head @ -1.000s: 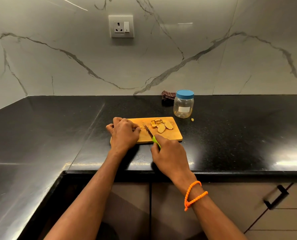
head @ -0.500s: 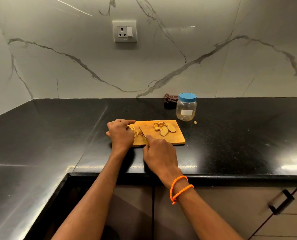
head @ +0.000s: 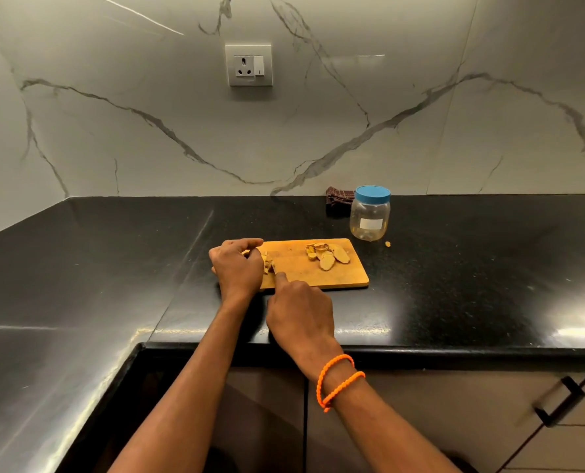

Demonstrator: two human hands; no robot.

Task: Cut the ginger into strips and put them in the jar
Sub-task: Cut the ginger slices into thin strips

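Observation:
A wooden cutting board (head: 297, 271) lies on the black counter. Several ginger slices (head: 328, 257) sit piled at its far right. At the board's left end, small cut ginger pieces (head: 268, 264) lie beside my left hand (head: 238, 268), whose curled fingers hold them down. My right hand (head: 301, 312) grips a knife; its handle is hidden in the fist and only a bit of blade (head: 274, 269) shows against the cut pieces, with the forefinger stretched along it. A clear jar (head: 369, 216) with a blue lid on it stands just behind the board's right corner.
A dark checked cloth (head: 338, 198) lies behind the jar by the marble wall. One ginger scrap (head: 388, 244) sits on the counter right of the board. The counter edge (head: 420, 349) runs in front, with cabinet doors and a black handle (head: 560, 401) below.
My right hand has slid left with the knife, from the board's middle to the cut pieces beside my left hand. The green handle that showed earlier is now covered.

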